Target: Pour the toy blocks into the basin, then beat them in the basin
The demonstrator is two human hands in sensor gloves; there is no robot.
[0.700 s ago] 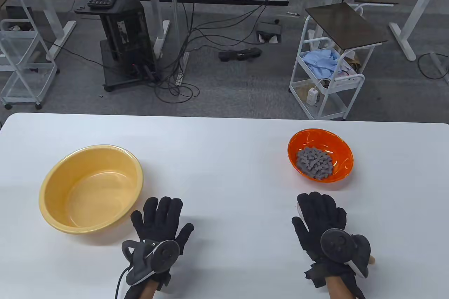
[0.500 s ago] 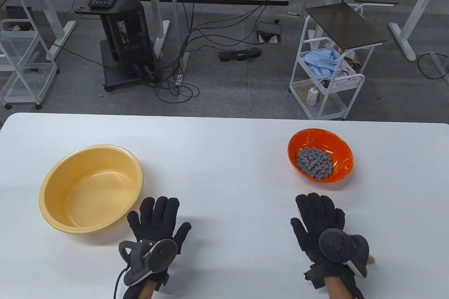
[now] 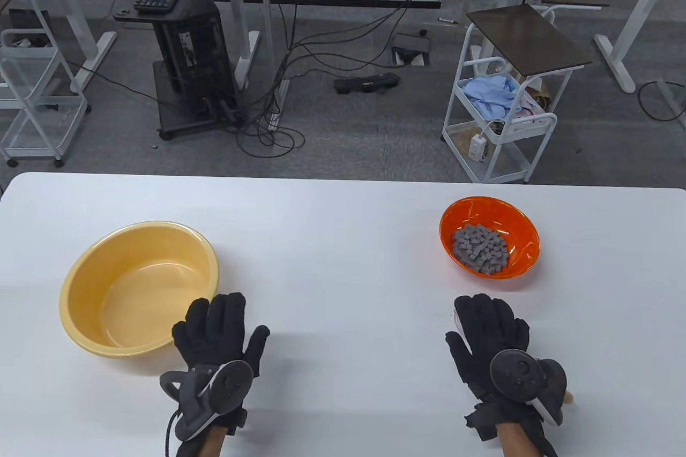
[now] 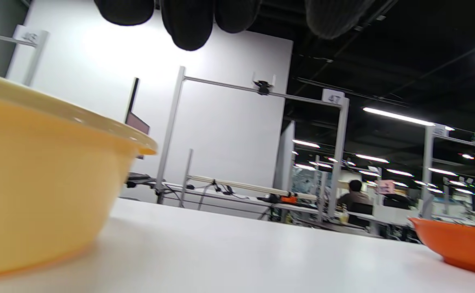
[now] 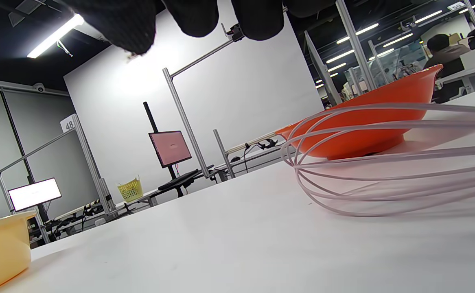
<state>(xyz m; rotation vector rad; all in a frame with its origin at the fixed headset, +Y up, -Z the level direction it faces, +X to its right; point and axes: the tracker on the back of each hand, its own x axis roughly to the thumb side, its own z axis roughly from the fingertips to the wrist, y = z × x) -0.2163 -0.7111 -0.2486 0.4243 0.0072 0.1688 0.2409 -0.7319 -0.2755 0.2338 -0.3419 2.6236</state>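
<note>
Table view has the left hand (image 3: 217,334) flat, fingers spread, beside the yellow basin (image 3: 80,285), right hand (image 3: 490,336) flat over the whisk (image 5: 384,162), fingers together

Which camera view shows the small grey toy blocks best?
The table view: the small grey toy blocks lie heaped in the orange plastic bowl. Both wrist views show only that bowl's outside, so the blocks are hidden.

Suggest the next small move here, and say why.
Probably the right hand should reach forward and grip the orange plastic bowl: the grey toy blocks sit in it, the yellow plastic basin is empty, and both hands lie flat, holding nothing. The left hand is by the basin's rim and could steady it.
</note>
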